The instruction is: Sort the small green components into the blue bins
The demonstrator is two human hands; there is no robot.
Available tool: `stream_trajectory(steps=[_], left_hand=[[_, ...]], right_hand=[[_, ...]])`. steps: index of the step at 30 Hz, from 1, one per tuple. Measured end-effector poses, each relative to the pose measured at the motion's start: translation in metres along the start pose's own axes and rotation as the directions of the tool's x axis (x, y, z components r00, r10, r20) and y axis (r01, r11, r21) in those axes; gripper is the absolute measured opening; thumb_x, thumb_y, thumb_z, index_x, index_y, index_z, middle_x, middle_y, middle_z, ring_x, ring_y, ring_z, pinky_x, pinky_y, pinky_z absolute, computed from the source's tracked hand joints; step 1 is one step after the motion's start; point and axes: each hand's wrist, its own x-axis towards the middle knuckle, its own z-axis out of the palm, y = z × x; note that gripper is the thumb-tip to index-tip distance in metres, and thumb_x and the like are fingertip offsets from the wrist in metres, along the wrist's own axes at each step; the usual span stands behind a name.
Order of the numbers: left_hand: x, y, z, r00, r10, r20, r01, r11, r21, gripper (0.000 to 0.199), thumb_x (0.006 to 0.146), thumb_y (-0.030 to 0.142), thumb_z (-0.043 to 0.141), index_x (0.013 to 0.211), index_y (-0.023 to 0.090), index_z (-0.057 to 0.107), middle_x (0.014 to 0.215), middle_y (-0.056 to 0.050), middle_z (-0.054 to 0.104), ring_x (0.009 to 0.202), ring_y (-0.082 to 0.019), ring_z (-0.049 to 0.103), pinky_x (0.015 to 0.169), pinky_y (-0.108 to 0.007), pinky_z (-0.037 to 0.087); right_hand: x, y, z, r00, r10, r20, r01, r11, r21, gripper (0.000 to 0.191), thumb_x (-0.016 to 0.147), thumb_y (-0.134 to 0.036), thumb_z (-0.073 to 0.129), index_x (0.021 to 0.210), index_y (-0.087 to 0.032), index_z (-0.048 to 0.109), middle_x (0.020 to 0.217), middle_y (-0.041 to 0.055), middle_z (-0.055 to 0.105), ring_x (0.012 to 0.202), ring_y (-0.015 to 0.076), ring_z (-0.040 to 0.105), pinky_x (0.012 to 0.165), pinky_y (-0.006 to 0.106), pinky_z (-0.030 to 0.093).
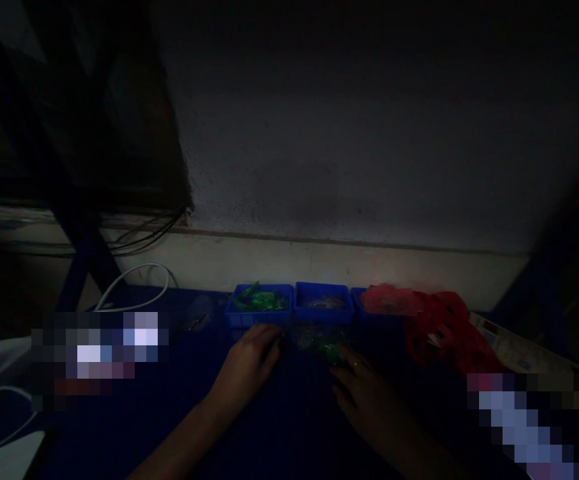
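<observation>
My left hand [256, 353] rests low over the blue tabletop, just in front of the left blue bin [259, 319]. Its fingers are loosely bent, the thumb is apart from them, and I see nothing held. Across from it, my right hand [366, 393] has its fingers apart, with the fingertips at a small green plastic packet [330, 350]. Dim light blurs whether they touch it. A patch of clear plastic wrapping [306, 335] lies between the hands, its contents too dark to make out. Green plastic packets [264, 300] fill the left bin.
A middle blue bin [324, 312] holds small clear packets. The right bin [379, 319] is partly covered by red plastic bags [444, 327]. A clear bag [198, 322] lies left, near a white cable [136, 307]. A wall [349, 160] stands behind the table.
</observation>
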Motion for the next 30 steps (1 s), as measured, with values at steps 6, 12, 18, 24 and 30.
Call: stream_trajectory(steps=[6,12,18,24,30], left_hand=[[-0.006,0.027,0.000,0.999,-0.039,-0.016,0.030,0.926,-0.376,0.014,0.080,0.016,0.049,0.078,0.017,0.063,0.081,-0.005,0.065,0.079,-0.019,0.061,0.074,-0.030,0.047],[-0.012,0.037,0.020,0.981,-0.090,0.174,0.186,0.704,-0.685,0.004,0.073,0.016,0.054,0.070,0.017,0.053,0.064,0.002,0.054,0.060,-0.013,0.052,0.055,-0.023,0.040],[-0.015,0.036,0.023,0.953,-0.081,0.292,0.284,0.577,-0.766,0.031,0.074,0.022,0.062,0.104,0.016,0.054,0.071,0.003,0.056,0.064,-0.013,0.053,0.060,-0.024,0.041],[-0.013,0.037,0.020,0.920,-0.025,0.391,0.306,0.668,-0.678,0.017,0.082,0.027,0.056,0.078,0.013,0.065,0.076,-0.002,0.066,0.073,-0.018,0.058,0.066,-0.026,0.042],[-0.013,0.035,0.018,0.922,-0.015,0.386,0.277,0.722,-0.634,0.021,0.085,0.029,0.053,0.077,0.013,0.065,0.074,-0.002,0.064,0.070,-0.017,0.055,0.063,-0.025,0.039]], right_hand=[[-0.001,-0.005,-0.004,0.989,0.068,-0.129,-0.023,0.945,0.325,0.033,0.086,-0.025,0.052,0.118,-0.019,0.061,0.129,0.0128,0.057,0.119,0.0265,0.051,0.102,0.044,0.039],[0.001,-0.010,-0.007,0.995,0.104,0.008,-0.085,0.763,0.641,0.017,0.086,-0.027,0.053,0.097,-0.019,0.064,0.086,0.0047,0.070,0.080,0.0184,0.065,0.071,0.028,0.048],[0.000,-0.010,-0.006,0.999,0.014,0.032,-0.031,0.754,0.656,0.021,0.087,-0.019,0.050,0.069,-0.018,0.060,0.064,-0.0024,0.062,0.062,0.0125,0.059,0.058,0.021,0.041],[-0.003,-0.011,-0.007,0.999,-0.020,0.042,-0.013,0.741,0.671,0.020,0.087,-0.020,0.049,0.071,-0.018,0.060,0.067,-0.0015,0.062,0.065,0.0133,0.059,0.061,0.023,0.041],[-0.001,-0.011,-0.006,0.999,-0.017,0.048,-0.021,0.721,0.693,0.020,0.088,-0.020,0.048,0.071,-0.018,0.060,0.066,-0.0023,0.061,0.064,0.0128,0.058,0.060,0.022,0.041]])
